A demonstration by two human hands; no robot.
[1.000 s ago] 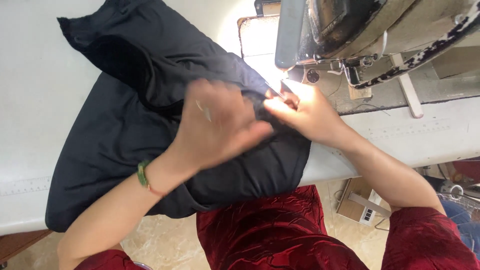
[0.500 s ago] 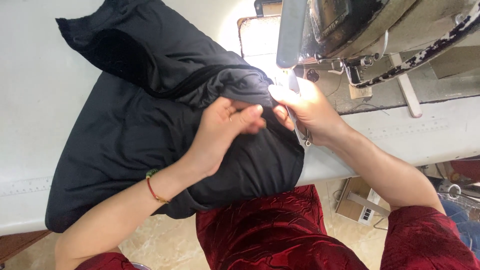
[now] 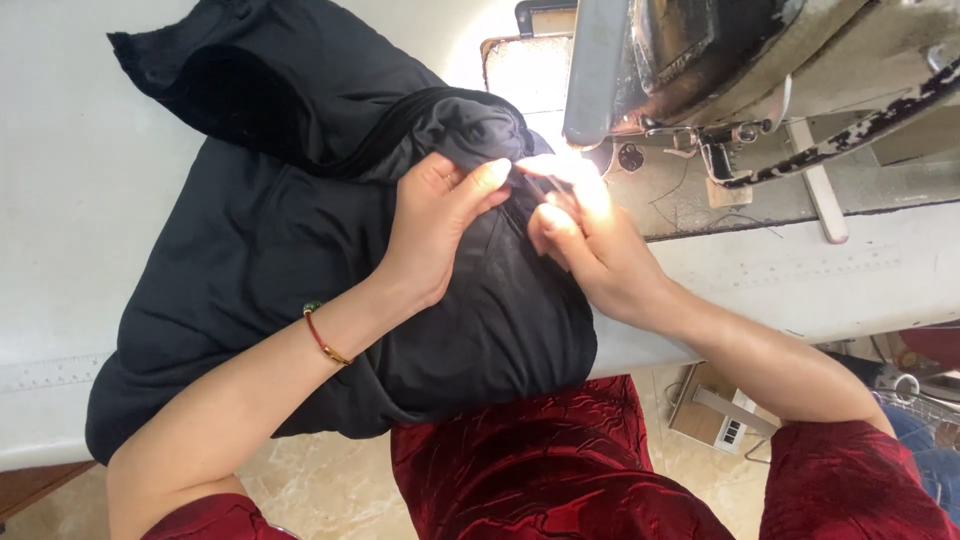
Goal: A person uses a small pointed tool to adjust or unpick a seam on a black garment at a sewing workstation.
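Pinching the black garment [image 3: 300, 260] edge closed in my left hand [image 3: 430, 230] and right hand [image 3: 590, 250], I keep it flat, feeding toward the sewing machine [image 3: 760, 80] at one o'clock.

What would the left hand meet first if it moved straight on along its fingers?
Probably the right hand: the left hand points right and slightly up across the black cloth, its fingertips almost there. The sewing machine lies beyond.

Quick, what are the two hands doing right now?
Left hand: closed, pinching a fold of the black fabric.
Right hand: closed on the same fabric's edge beside the sewing machine.
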